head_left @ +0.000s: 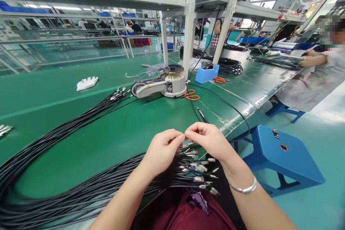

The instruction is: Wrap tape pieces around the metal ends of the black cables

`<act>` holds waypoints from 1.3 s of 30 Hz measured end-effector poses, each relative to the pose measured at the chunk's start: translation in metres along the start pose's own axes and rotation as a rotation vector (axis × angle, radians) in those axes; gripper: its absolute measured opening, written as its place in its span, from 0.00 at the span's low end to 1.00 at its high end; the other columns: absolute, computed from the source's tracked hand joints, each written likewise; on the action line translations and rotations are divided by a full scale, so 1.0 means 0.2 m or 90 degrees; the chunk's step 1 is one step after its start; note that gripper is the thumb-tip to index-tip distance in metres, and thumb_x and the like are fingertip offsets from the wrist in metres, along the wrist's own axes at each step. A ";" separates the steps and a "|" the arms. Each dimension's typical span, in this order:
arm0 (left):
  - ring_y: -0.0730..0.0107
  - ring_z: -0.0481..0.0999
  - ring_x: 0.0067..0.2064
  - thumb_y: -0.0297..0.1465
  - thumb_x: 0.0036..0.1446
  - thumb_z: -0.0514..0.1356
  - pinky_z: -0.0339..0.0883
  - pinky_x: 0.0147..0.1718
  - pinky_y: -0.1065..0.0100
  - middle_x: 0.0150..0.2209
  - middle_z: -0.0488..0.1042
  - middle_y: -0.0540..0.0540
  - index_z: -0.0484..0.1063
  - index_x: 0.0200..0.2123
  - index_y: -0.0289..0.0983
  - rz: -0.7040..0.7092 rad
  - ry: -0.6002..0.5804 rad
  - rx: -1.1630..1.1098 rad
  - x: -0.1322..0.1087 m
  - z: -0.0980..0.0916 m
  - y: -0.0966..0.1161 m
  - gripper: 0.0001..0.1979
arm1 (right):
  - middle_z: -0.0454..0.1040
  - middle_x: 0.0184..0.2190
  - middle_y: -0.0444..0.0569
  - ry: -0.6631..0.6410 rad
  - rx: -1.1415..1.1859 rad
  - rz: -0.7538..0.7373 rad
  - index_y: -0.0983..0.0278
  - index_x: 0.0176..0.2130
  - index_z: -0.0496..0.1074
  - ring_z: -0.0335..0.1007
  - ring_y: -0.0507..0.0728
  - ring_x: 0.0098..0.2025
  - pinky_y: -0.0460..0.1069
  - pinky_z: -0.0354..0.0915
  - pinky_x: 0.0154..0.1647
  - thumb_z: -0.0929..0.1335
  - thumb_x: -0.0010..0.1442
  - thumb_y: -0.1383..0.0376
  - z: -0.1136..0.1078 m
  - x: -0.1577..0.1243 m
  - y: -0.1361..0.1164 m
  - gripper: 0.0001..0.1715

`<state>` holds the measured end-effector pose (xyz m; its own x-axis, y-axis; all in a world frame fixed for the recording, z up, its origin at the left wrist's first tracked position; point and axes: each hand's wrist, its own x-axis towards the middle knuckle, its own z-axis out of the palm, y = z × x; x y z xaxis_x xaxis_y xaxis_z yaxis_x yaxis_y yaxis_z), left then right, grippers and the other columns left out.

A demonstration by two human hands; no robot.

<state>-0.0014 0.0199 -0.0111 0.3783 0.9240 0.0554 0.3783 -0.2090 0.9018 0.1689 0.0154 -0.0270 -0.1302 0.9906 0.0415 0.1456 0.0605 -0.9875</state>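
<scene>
My left hand (165,149) and my right hand (207,138) meet fingertip to fingertip above the table's front edge. Both are closed in a pinch, and whatever lies between the fingers is too small or hidden to name. Just below them is a bundle of black cables (115,178) with silver metal connectors (198,179) at the ends, hanging slightly past the edge. The bundle loops round on the left, and its other connector ends (118,93) lie farther back on the green table (88,151).
Behind my hands stand a tape dispenser machine (174,84), orange-handled scissors (192,95) and a black pen (202,115). A white glove (87,83) lies back left; a blue tape holder (207,74) stands by the post. On the right are a blue stool (288,154) and a seated person (315,75).
</scene>
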 end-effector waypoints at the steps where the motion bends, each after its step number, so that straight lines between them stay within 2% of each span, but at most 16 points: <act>1: 0.70 0.69 0.26 0.37 0.55 0.55 0.62 0.27 0.71 0.23 0.71 0.48 0.75 0.28 0.36 -0.042 -0.014 -0.034 0.01 -0.02 -0.01 0.14 | 0.73 0.23 0.44 0.004 0.024 0.024 0.66 0.28 0.73 0.68 0.51 0.27 0.48 0.64 0.32 0.70 0.52 0.58 0.00 0.01 0.02 0.13; 3: 0.70 0.70 0.25 0.40 0.53 0.55 0.63 0.26 0.70 0.27 0.75 0.46 0.76 0.35 0.35 -0.113 -0.014 -0.080 0.03 -0.06 -0.02 0.16 | 0.73 0.21 0.43 0.008 0.079 0.070 0.67 0.27 0.72 0.68 0.50 0.25 0.47 0.65 0.31 0.71 0.50 0.58 0.00 0.03 0.05 0.13; 5: 0.68 0.72 0.26 0.41 0.52 0.56 0.65 0.26 0.69 0.30 0.77 0.45 0.75 0.40 0.35 -0.145 0.009 -0.060 0.03 -0.11 -0.02 0.19 | 0.73 0.21 0.44 0.006 0.143 0.098 0.68 0.27 0.72 0.68 0.49 0.24 0.46 0.65 0.29 0.72 0.48 0.58 0.00 0.04 0.07 0.14; 7: 0.66 0.73 0.27 0.42 0.52 0.57 0.66 0.28 0.69 0.29 0.77 0.44 0.77 0.37 0.35 -0.144 0.012 0.018 0.00 -0.14 -0.02 0.18 | 0.74 0.21 0.44 0.007 0.198 0.101 0.68 0.26 0.72 0.69 0.48 0.23 0.45 0.65 0.28 0.73 0.46 0.59 0.00 0.04 0.08 0.14; 11: 0.63 0.76 0.35 0.40 0.52 0.58 0.65 0.35 0.70 0.33 0.79 0.47 0.79 0.31 0.40 -0.104 -0.038 0.128 -0.09 -0.16 -0.02 0.13 | 0.75 0.22 0.44 -0.004 0.229 0.084 0.67 0.27 0.72 0.70 0.49 0.24 0.46 0.66 0.29 0.74 0.45 0.58 0.00 0.02 0.09 0.15; 14: 0.63 0.75 0.38 0.37 0.52 0.57 0.64 0.38 0.71 0.35 0.79 0.49 0.78 0.32 0.41 -0.131 -0.067 0.154 -0.13 -0.15 -0.04 0.12 | 0.75 0.24 0.45 -0.039 0.206 0.075 0.68 0.29 0.73 0.71 0.50 0.27 0.47 0.67 0.32 0.73 0.47 0.58 -0.02 0.01 0.12 0.15; 17: 0.64 0.75 0.36 0.37 0.52 0.56 0.64 0.38 0.70 0.33 0.79 0.49 0.77 0.32 0.39 -0.174 -0.066 0.159 -0.14 -0.14 -0.07 0.12 | 0.75 0.25 0.46 -0.066 0.155 0.044 0.67 0.33 0.74 0.71 0.51 0.29 0.48 0.67 0.35 0.72 0.49 0.58 -0.05 0.01 0.15 0.15; 20: 0.66 0.74 0.34 0.38 0.52 0.56 0.64 0.35 0.69 0.30 0.78 0.49 0.76 0.31 0.37 -0.172 -0.058 0.133 -0.13 -0.12 -0.07 0.13 | 0.75 0.26 0.46 -0.050 0.065 0.002 0.66 0.32 0.74 0.69 0.52 0.30 0.48 0.65 0.35 0.71 0.50 0.57 -0.07 0.01 0.16 0.14; 24: 0.66 0.73 0.34 0.37 0.51 0.56 0.64 0.35 0.69 0.30 0.78 0.49 0.76 0.31 0.37 -0.151 -0.046 0.130 -0.10 -0.06 -0.03 0.12 | 0.75 0.27 0.46 -0.020 -0.019 0.001 0.65 0.31 0.75 0.68 0.52 0.29 0.48 0.64 0.33 0.70 0.52 0.56 -0.07 -0.01 0.16 0.14; 29: 0.65 0.74 0.36 0.37 0.53 0.56 0.63 0.36 0.69 0.33 0.79 0.50 0.77 0.33 0.38 -0.114 -0.017 0.182 -0.05 0.02 0.03 0.13 | 0.74 0.23 0.45 -0.003 -0.027 0.028 0.66 0.29 0.74 0.68 0.52 0.27 0.47 0.63 0.31 0.70 0.51 0.56 -0.06 -0.03 0.13 0.15; 33: 0.66 0.75 0.35 0.37 0.53 0.56 0.63 0.36 0.69 0.33 0.79 0.50 0.77 0.33 0.38 -0.106 -0.011 0.201 -0.03 0.04 0.04 0.13 | 0.74 0.24 0.46 0.004 -0.019 0.033 0.66 0.28 0.74 0.67 0.52 0.27 0.47 0.63 0.31 0.70 0.51 0.56 -0.06 -0.04 0.12 0.14; 39: 0.67 0.73 0.30 0.38 0.51 0.57 0.63 0.32 0.69 0.27 0.77 0.48 0.77 0.29 0.35 -0.131 -0.020 0.102 -0.02 0.06 0.00 0.14 | 0.74 0.23 0.46 0.015 0.003 0.043 0.66 0.28 0.74 0.67 0.52 0.26 0.47 0.64 0.31 0.70 0.50 0.56 -0.05 -0.05 0.12 0.14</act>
<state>0.0066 0.0125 -0.0156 0.3043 0.9426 -0.1376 0.5786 -0.0681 0.8127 0.1826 0.0090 -0.0487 -0.0973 0.9950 -0.0219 0.1487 -0.0072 -0.9889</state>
